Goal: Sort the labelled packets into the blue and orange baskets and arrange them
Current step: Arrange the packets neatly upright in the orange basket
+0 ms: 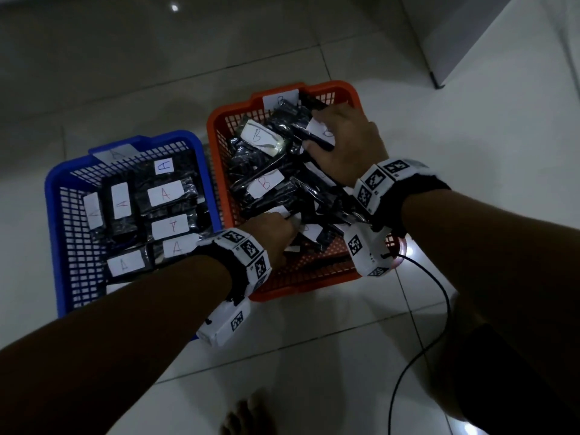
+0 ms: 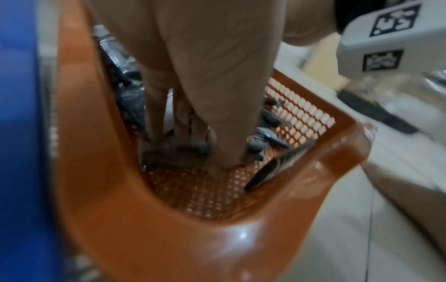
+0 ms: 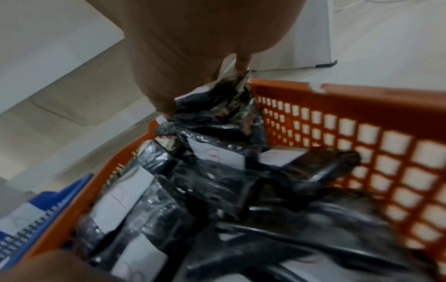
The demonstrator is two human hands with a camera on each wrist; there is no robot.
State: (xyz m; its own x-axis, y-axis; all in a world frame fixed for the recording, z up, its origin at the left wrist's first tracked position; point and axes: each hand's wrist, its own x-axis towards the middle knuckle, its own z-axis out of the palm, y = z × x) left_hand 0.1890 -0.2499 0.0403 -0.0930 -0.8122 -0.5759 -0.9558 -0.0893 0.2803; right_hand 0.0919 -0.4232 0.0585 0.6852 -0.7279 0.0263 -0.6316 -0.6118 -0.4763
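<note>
The blue basket point(image 1: 51, 196) on the left holds several black packets with white "A" labels point(image 1: 165, 193), lying fairly flat. Beside it on the right, the orange basket point(image 1: 216, 120) holds a loose heap of black "B" packets point(image 1: 265, 182). My left hand point(image 1: 282, 227) reaches into its near left corner. In the left wrist view its fingers point(image 2: 156, 114) and thumb pinch the edge of a dark packet point(image 2: 173, 154) on the mesh floor. At the far right of the basket, my right hand point(image 1: 314, 131) grips a black B packet point(image 1: 326, 133). In the right wrist view that packet point(image 3: 224, 106) is raised above the heap.
Both baskets stand on a pale tiled floor. A black cable point(image 1: 417, 340) runs from the right wrist towards the near edge. A bare foot point(image 1: 248, 416) shows at the bottom. A white cabinet point(image 1: 489, 36) stands at the far right.
</note>
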